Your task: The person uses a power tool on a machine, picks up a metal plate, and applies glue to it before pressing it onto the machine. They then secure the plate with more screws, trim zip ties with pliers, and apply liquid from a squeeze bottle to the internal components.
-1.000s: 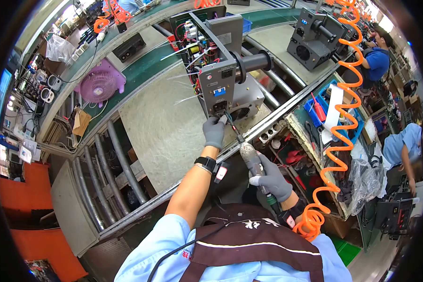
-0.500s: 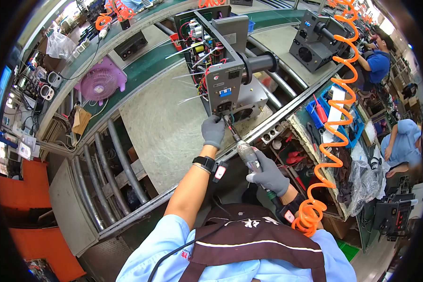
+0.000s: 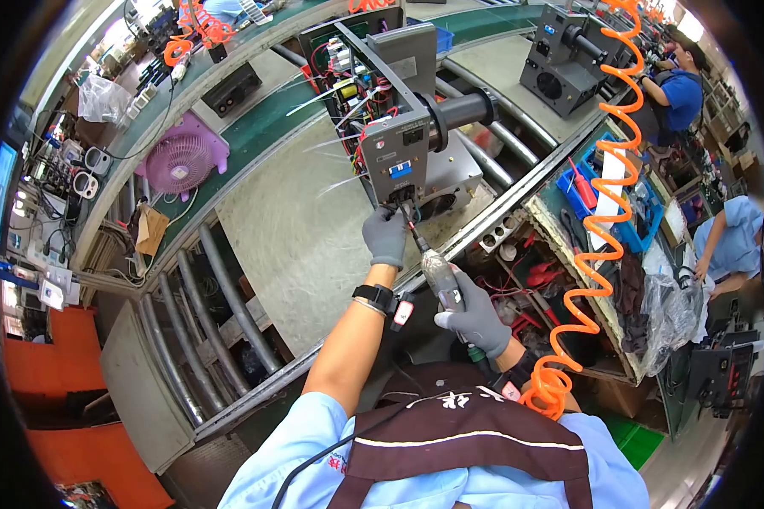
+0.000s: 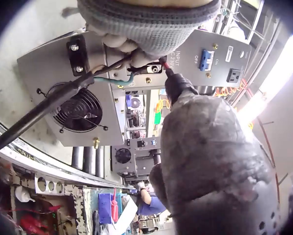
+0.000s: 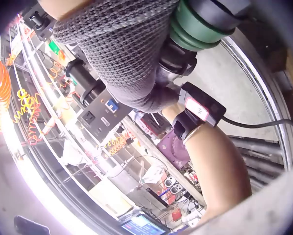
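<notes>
A grey machine (image 3: pixel 390 161) with a blue switch and exposed wiring on one side stands on the metal-topped bench. At its lower panel the gloved left hand (image 3: pixel 385 237) pinches a dark cable (image 4: pixel 53 105) beside the input terminals. The gloved right hand (image 3: pixel 477 316) grips a worn power screwdriver (image 3: pixel 440 276); in the left wrist view the tool (image 4: pixel 210 161) points its bit at the terminal area near the left fingertips. Whether the bit touches a screw is hidden. In the right wrist view the right hand (image 5: pixel 122 54) wraps the tool near its green end (image 5: pixel 195 29).
A second grey machine (image 3: pixel 560 68) stands at the back right. An orange coiled hose (image 3: pixel 594 280) hangs on the right beside blue trays (image 3: pixel 641 212). A purple fan (image 3: pixel 181 159) lies at the left. Metal rollers (image 3: pixel 238 297) lie left of the bench top. Two people work at the right.
The right hand and screwdriver have moved slightly to the left and up. The left hand stays at the terminals. The head view has shifted a little.
</notes>
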A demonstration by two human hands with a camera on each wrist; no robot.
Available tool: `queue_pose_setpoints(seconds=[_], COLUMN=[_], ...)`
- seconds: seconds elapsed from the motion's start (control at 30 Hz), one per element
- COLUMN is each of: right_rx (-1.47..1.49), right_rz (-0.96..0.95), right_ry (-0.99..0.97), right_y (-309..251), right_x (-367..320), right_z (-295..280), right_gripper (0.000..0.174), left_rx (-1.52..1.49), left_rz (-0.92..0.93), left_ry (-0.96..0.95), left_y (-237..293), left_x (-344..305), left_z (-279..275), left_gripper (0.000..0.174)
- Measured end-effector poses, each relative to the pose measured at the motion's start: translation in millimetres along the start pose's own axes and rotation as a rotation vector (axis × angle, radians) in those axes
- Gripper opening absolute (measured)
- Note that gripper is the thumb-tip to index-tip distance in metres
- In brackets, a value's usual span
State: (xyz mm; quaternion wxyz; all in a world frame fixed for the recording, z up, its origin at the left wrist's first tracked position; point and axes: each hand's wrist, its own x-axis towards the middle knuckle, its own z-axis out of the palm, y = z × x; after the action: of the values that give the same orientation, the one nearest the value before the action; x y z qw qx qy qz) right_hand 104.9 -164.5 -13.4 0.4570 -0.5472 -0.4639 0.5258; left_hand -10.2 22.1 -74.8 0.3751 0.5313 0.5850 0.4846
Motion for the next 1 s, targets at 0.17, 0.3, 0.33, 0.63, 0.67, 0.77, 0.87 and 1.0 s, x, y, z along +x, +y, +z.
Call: queue_pose_setpoints(seconds=[0.17, 0.3, 0.33, 0.63, 0.67, 0.77, 0.87, 1.0], right_rx=[-0.096, -0.074, -0.071, -0.016, 0.01, 0.022, 0.031, 0.026], right_rz=[-0.01, -0.077, -0.078, -0.04, -0.031, 0.0, 0.013, -0.005], right_ry=[0.026, 0.055, 0.067, 0.093, 0.075, 0.055, 0.048, 0.046], right_y=[-10.5, -2.6, -3.6, -11.1, -9.4, -7.0, -2.6, -7.5], right_x=[-2.6, -1.1, -1.1, 2.4, 3.1, 6.0, 10.5, 9.6], right_z=[6.2, 10.3, 11.4, 15.3, 15.6, 14.6, 11.9, 10.8], right_gripper=[0.087, 0.086, 0.086, 0.086, 0.085, 0.083, 0.082, 0.081], left_rx=[-0.014, -0.095, -0.084, 0.007, 0.077, 0.092, 0.096, -0.087], left_rz=[-0.088, -0.111, -0.134, -0.084, -0.11, -0.109, -0.09, -0.188], left_ry=[-0.07, -0.074, -0.087, -0.141, -0.145, -0.149, -0.154, -0.212], left_y=[-7.7, -2.8, 0.4, 18.5, 22.4, 13.2, 7.1, -12.6], left_x=[4.3, 2.9, 3.1, 7.9, 7.7, 14.0, 21.9, 26.8], left_z=[-1.2, -3.3, -4.7, -2.7, -3.7, -0.8, 1.7, 2.2], left_gripper=[0.023, 0.023, 0.024, 0.032, 0.032, 0.034, 0.033, 0.03])
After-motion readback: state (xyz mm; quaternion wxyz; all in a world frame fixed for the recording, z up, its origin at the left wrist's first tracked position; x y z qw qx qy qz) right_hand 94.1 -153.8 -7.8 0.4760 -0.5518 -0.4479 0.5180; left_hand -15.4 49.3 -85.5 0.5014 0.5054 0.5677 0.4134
